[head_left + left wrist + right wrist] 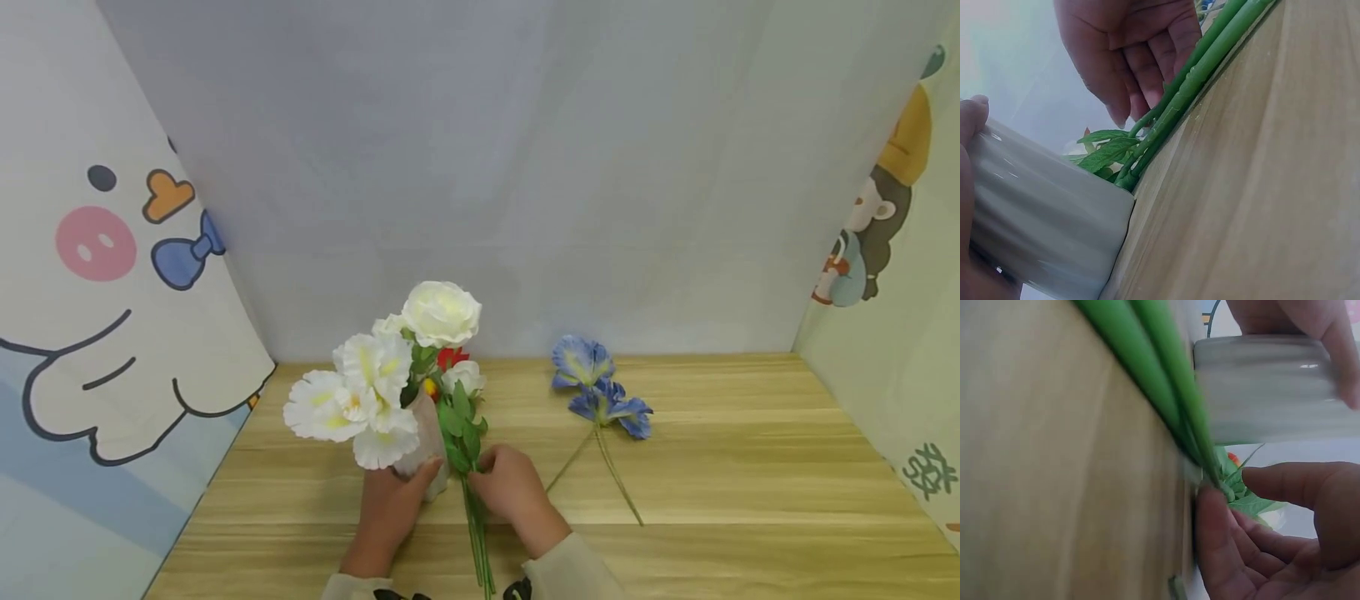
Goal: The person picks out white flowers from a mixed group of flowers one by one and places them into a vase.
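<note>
My left hand [393,504] holds a pale vase [429,433], thumb on its side and palm around it. A large white iris-like flower [363,396] and a white rose [442,312] lean out over the vase's mouth. Just right of the vase lies a bundle of green stems [477,525] with leaves [461,425], close against the table. My right hand [517,492] is at these stems. In the right wrist view its thumb [1291,481] stands apart from the index finger [1213,519], whose tip is right at the stems.
Two blue artificial flowers [600,396] with thin stems lie on the wooden table [750,467] to the right. A red flower [452,358] and a smaller white bloom [465,377] show beside the vase. A grey cloth wall [525,167] rises behind, with printed cartoon sheets at both sides.
</note>
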Available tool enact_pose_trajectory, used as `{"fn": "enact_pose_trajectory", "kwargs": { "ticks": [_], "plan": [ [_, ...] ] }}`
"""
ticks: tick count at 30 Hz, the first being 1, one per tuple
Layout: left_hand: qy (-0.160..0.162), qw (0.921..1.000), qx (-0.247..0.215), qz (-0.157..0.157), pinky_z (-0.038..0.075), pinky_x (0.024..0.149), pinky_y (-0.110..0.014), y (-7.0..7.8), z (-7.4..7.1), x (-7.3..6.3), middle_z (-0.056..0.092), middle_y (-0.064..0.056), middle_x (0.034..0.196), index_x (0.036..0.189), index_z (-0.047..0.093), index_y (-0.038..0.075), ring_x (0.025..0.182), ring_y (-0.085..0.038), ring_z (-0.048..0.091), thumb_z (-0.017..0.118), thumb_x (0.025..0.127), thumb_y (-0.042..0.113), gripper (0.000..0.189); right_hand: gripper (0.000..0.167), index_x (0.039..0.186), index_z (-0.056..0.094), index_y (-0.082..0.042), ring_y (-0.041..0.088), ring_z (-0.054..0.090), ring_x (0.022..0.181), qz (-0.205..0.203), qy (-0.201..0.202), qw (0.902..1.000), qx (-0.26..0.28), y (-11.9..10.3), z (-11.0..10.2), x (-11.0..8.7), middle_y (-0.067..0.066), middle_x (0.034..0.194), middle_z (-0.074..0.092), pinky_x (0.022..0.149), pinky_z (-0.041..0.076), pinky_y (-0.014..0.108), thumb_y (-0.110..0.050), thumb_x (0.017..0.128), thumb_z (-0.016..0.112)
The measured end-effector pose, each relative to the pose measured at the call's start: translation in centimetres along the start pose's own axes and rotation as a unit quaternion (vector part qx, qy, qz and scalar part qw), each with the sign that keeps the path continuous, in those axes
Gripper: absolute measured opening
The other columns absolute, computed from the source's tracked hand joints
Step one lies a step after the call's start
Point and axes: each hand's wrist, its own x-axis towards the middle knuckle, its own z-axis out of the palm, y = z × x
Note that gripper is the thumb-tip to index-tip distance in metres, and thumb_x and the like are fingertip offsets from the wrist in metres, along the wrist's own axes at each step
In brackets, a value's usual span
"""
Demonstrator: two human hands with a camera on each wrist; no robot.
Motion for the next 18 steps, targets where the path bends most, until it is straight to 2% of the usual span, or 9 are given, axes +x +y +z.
{"fn": "enact_pose_trajectory", "kwargs": {
  "ticks": [6, 9, 14, 18],
  "plan": [
    [-0.003, 1.0, 0.006, -0.003, 0.04, 0.106, -0.049, -0.14, 0.0, 0.09, 0.056, -0.008, 0.135, 0.143, 0.047, 0.013, 0.125, -0.023, 0.053, 0.087, 0.085, 0.023, 0.071, 0.011, 0.092, 0.068, 0.0, 0.017, 0.063, 0.062, 0.02, -0.015, 0.9992, 0.032, 0.4, 0.2, 0.49, 0.006, 0.079, 0.063, 0.059, 0.053, 0.034, -0.008, 0.087, 0.075],
    [-0.003, 0.9999, 0.011, -0.008, 0.039, 0.107, -0.048, -0.17, 0.0, 0.04, 0.056, -0.008, 0.135, 0.143, 0.046, 0.012, 0.125, -0.023, 0.052, 0.087, 0.086, 0.023, 0.071, 0.007, 0.086, 0.067, -0.003, 0.016, 0.061, 0.056, 0.022, -0.016, 0.9991, 0.031, 0.47, 0.37, 0.53, 0.005, 0.074, 0.062, 0.055, 0.051, 0.032, -0.005, 0.085, 0.074],
    [0.001, 1.0, 0.002, -0.003, 0.039, 0.106, -0.048, 0.05, -0.04, -0.01, 0.056, -0.009, 0.133, 0.143, 0.045, 0.011, 0.123, -0.024, 0.053, 0.087, 0.085, 0.02, 0.072, 0.01, 0.077, 0.064, -0.007, 0.015, 0.058, 0.052, 0.012, -0.014, 0.9997, 0.019, 0.3, 0.46, 0.52, 0.003, 0.065, 0.061, 0.051, 0.048, 0.03, -0.004, 0.082, 0.072],
    [0.002, 1.0, 0.004, -0.001, 0.04, 0.104, -0.049, 0.06, -0.09, -0.03, 0.056, -0.01, 0.132, 0.143, 0.045, 0.01, 0.122, -0.024, 0.053, 0.088, 0.085, 0.02, 0.073, 0.01, 0.077, 0.062, -0.006, 0.016, 0.059, 0.053, 0.02, -0.017, 0.9989, 0.039, 0.25, 0.31, 0.46, 0.004, 0.067, 0.061, 0.052, 0.048, 0.031, -0.005, 0.08, 0.072]
  ]
}}
